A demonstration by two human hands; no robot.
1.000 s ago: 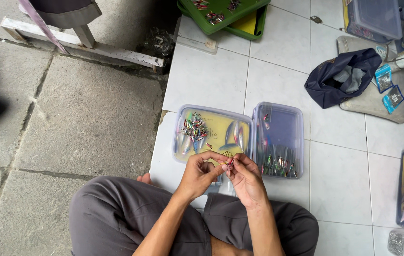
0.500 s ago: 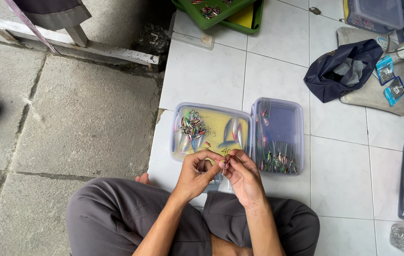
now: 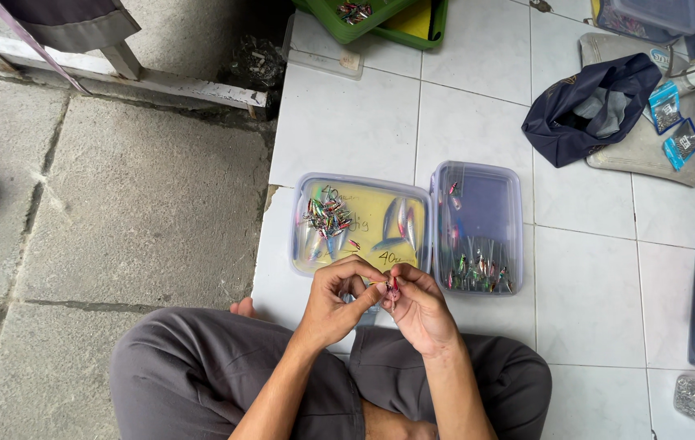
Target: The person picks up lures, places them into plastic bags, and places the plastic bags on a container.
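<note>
Your left hand (image 3: 335, 297) and right hand (image 3: 419, 305) together pinch a small red lure (image 3: 394, 285). Two clear plastic tubs (image 3: 478, 228) of lures sit just beyond on the tiled floor (image 3: 347, 122).

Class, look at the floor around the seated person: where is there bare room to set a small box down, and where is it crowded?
Bare tiles lie between the green tray and the yellow-lined box; more lie right of the clear box. It is crowded around both hands.

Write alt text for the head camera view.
Seated cross-legged on white floor tiles, a person pinches a small red fishing lure between the left hand and right hand. Ahead lie two clear plastic boxes: one yellow-lined, one holding more small lures.
</note>
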